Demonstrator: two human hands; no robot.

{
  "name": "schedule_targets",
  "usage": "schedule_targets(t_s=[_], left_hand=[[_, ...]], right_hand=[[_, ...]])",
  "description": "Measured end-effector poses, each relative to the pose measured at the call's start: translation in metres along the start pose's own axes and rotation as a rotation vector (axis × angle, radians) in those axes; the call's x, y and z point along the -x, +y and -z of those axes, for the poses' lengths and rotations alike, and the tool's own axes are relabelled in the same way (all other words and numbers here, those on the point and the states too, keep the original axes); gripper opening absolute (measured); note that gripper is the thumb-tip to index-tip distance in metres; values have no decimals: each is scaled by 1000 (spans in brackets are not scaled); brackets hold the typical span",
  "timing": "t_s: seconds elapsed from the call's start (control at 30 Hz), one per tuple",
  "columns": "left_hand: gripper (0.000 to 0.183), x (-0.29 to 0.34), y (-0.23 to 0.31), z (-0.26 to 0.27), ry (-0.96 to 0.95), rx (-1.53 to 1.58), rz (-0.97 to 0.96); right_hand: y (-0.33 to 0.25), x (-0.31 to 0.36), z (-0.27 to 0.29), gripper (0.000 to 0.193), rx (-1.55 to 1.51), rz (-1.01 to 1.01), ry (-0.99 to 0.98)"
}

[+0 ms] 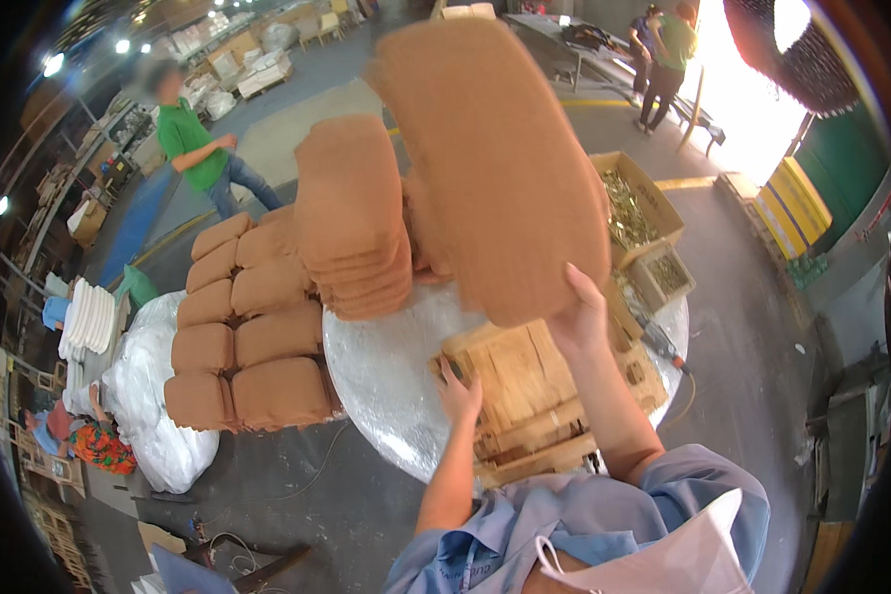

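Observation:
A large brown padded cushion point(495, 168) is tilted up in front of me, blurred by motion. My right hand point(579, 312) grips its lower right edge, thumb on the near face and the other fingers hidden behind. Below it lies a wooden frame or jig point(525, 376) on a round table wrapped in clear film point(376, 396). My left hand point(458, 396) is at the left edge of that wooden piece, thumb and finger spread around a small dark part. Beyond my left hand stands a stack of brown cushions point(351, 218).
More brown cushions point(277, 327) are piled in rows at the left. A cardboard box of metal parts point(629, 203) and a smaller box point(663, 272) stand on the table's right, near a power tool point(660, 342). A person in green point(193, 144) walks at the far left.

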State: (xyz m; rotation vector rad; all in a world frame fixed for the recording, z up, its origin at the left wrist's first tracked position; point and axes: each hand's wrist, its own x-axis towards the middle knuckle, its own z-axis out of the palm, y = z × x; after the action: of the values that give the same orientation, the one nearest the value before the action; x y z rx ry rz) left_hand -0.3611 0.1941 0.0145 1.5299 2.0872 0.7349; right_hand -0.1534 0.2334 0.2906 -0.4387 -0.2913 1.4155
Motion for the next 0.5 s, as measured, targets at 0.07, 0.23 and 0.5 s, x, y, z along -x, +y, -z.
schedule_targets(t_s=[0.07,0.23,0.5], left_hand=[[90,6,0,17,-27,355,-104],[92,58,107,116,-306,1198,-114],[67,26,159,91,-1828,1678,-94]], right_hand=[[-32,51,39,70,24,0,-9],[-77,203,113,77,405,80,16],[-86,257,55,79,1228,221,-922]])
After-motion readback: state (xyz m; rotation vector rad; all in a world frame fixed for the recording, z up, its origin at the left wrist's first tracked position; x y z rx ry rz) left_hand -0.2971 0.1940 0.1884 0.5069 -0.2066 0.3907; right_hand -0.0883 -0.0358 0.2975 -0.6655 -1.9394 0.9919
